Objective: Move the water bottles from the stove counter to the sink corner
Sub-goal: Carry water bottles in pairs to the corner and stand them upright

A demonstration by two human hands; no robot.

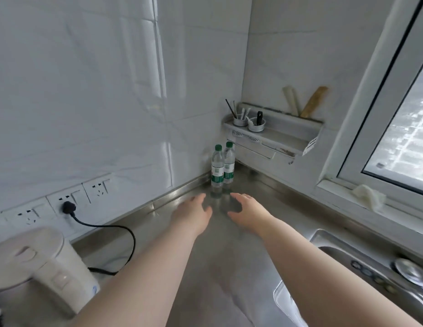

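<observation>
Checking progress: both water bottles look placed; hands empty, near them.
Landmark: sink (347,246), right of frame; all places below relative to it.
Left bottle (217,165): upright in the wall corner beyond the sink, green cap on.
Right bottle (229,162): upright, just beside the left bottle, looks touching; slightly nearer the corner.
Left hand (194,214): over the counter (205,267), short of the bottles, fingers spread, holding nothing.
Right hand (247,212): between bottles and sink, fingers loosely spread, holding nothing.
Done: two bottles in the sink corner, as far as visible.
Left: stove counter out of view, so cannot tell if more bottles wait.
Bottle contents: clear, look full.
Wall rack (274,135): above the corner, carries two small cups (248,122) with utensils.
Kettle (40,267): far side of the counter from the sink, lid shut, contents hidden.
</observation>
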